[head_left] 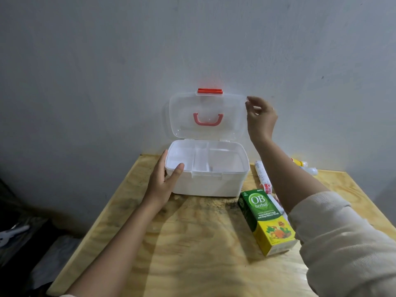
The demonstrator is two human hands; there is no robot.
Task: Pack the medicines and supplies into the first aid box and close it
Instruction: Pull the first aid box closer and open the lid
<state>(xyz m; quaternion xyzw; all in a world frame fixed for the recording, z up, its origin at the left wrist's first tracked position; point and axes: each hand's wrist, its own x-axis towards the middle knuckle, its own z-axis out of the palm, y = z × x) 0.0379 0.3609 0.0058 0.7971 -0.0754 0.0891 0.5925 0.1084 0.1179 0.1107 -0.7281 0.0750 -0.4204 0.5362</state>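
Observation:
A white first aid box [214, 185] stands open at the far side of the wooden table, its inner tray empty. Its clear lid [186, 112], with a pink handle and red latch, stands upright against the wall. My left hand [164, 181] grips the box's front left corner, thumb over the rim. My right hand [260, 117] pinches the lid's upper right edge. A green and yellow OB herbal carton [266, 219] lies to the right of the box. A white roll [262, 171], a small red and white pack [267, 188] and a yellow tube [299, 162] lie beyond it, partly hidden by my right arm.
The table [192, 243] is bare plywood with dark stains, pushed against a grey wall. Its left edge drops to a dark floor with cloth and clutter. A small clear bottle [311, 170] lies at the far right near the yellow tube.

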